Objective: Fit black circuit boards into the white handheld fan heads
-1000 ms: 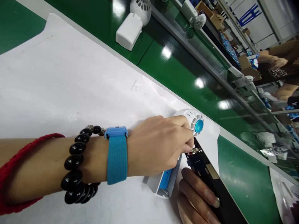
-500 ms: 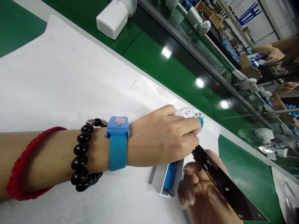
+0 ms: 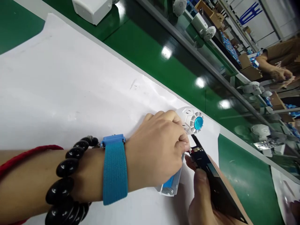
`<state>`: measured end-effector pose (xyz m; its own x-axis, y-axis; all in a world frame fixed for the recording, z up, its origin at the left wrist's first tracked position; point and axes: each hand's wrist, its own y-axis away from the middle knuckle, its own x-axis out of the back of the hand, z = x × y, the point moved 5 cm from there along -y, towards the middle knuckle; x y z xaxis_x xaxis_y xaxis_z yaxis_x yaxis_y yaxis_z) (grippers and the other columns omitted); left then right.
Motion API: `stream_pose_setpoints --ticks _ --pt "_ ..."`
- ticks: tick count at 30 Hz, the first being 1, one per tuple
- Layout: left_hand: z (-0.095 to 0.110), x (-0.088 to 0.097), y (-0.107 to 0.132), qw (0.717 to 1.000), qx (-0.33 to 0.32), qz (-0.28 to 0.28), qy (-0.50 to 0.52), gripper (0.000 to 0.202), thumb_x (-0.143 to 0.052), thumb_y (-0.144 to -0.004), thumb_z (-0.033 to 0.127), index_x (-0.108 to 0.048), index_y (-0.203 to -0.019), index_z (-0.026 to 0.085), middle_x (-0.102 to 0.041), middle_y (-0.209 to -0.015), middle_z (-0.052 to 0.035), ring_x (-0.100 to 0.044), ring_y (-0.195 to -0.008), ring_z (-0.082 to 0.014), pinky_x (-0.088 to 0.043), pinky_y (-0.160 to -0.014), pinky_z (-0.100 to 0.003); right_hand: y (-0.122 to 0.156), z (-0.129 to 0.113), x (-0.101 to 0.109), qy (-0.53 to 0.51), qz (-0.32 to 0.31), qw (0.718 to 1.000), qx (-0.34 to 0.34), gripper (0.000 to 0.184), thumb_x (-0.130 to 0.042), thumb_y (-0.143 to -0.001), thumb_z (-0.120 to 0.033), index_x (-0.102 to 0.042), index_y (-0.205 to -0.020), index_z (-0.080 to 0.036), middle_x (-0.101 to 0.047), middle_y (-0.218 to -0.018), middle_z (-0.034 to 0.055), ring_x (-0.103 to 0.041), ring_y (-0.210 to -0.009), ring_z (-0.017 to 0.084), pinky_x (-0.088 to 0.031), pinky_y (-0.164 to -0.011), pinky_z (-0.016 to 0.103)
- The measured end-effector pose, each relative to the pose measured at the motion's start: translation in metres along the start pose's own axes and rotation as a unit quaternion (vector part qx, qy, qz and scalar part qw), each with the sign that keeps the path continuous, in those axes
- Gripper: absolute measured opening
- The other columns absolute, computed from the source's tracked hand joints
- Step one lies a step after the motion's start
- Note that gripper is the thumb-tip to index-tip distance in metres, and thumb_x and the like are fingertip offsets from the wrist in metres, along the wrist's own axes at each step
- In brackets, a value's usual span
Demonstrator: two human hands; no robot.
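Observation:
My left hand is closed around a white handheld fan with a blue centre cap, lying on the white sheet. Below that hand the fan's open handle shows a blue battery inside. A blue wrist strap, black beads and a red cord sit on my left wrist. My right hand grips a long black circuit board, thumb on top, with the board's upper end touching my left fingertips beside the fan head.
A green conveyor belt runs diagonally behind the sheet, carrying a white fan body at top. More white fans lie further along the line. Another person's arm works at upper right among cardboard boxes.
My left hand has dropped slightly, uncovering the fan's blue cap. My right hand has turned the black board flatter and brought its end up against my left fingertips. The white part on the belt has slid toward the top edge.

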<state>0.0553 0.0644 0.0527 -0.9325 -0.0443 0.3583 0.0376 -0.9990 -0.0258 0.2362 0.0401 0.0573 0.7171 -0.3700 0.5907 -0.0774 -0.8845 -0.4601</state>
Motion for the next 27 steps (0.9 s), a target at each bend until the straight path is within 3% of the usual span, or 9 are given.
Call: stream_pose_setpoints --ticks 3,8,15,21,27 --pt "-0.002 0.0 -0.001 0.998 0.051 0.013 0.045 0.021 -0.058 -0.087 0.017 -0.07 -0.07 0.021 -0.063 -0.104 -0.0018 -0.057 -0.096 -0.0202 -0.048 -0.09 -0.044 0.003 0.002 -0.003 0.021 0.01 1.0 -0.02 0.024 -0.075 -0.085 -0.034 -0.078 -0.097 -0.014 -0.078 -0.087 0.0057 -0.074 -0.074 0.025 -0.056 -0.066 0.033" --pt "-0.003 -0.001 -0.003 0.99 0.103 0.025 0.098 0.023 -0.06 -0.087 0.018 -0.07 -0.067 0.021 -0.066 -0.107 -0.0031 -0.061 -0.102 -0.0226 -0.052 -0.095 -0.046 0.004 -0.003 -0.009 0.012 0.076 0.997 0.019 0.026 -0.075 -0.084 -0.041 -0.079 -0.092 -0.016 -0.078 -0.08 0.0041 -0.073 -0.067 0.024 -0.055 -0.059 0.032" --pt "-0.001 0.001 -0.002 0.987 0.106 0.056 0.103 0.021 -0.061 -0.085 0.023 -0.071 -0.067 0.02 -0.07 -0.104 -0.0072 -0.066 -0.097 -0.0256 -0.059 -0.085 -0.045 0.003 -0.008 -0.022 -0.132 0.144 0.981 0.008 0.018 -0.077 -0.083 -0.031 -0.078 -0.094 -0.016 -0.077 -0.089 0.0033 -0.07 -0.074 0.024 -0.058 -0.083 0.045" --pt "-0.001 0.002 -0.003 0.984 0.132 0.062 0.101 0.018 -0.061 -0.084 0.02 -0.07 -0.069 0.02 -0.07 -0.105 -0.0067 -0.065 -0.098 -0.0254 -0.059 -0.086 -0.048 0.005 0.001 -0.02 -0.088 0.131 0.987 -0.037 0.032 -0.077 -0.082 -0.04 -0.077 -0.095 -0.012 -0.077 -0.092 0.0087 -0.073 -0.078 0.028 -0.059 -0.077 0.045" --pt "-0.002 0.003 -0.002 0.985 0.106 0.081 0.11 0.018 -0.06 -0.084 0.019 -0.068 -0.068 0.019 -0.071 -0.101 -0.0074 -0.068 -0.09 -0.0226 -0.062 -0.075 -0.039 0.003 -0.002 -0.018 -0.057 0.084 0.994 -0.05 0.031 -0.075 -0.084 -0.038 -0.076 -0.1 -0.011 -0.077 -0.099 0.0111 -0.073 -0.086 0.03 -0.059 -0.078 0.044"
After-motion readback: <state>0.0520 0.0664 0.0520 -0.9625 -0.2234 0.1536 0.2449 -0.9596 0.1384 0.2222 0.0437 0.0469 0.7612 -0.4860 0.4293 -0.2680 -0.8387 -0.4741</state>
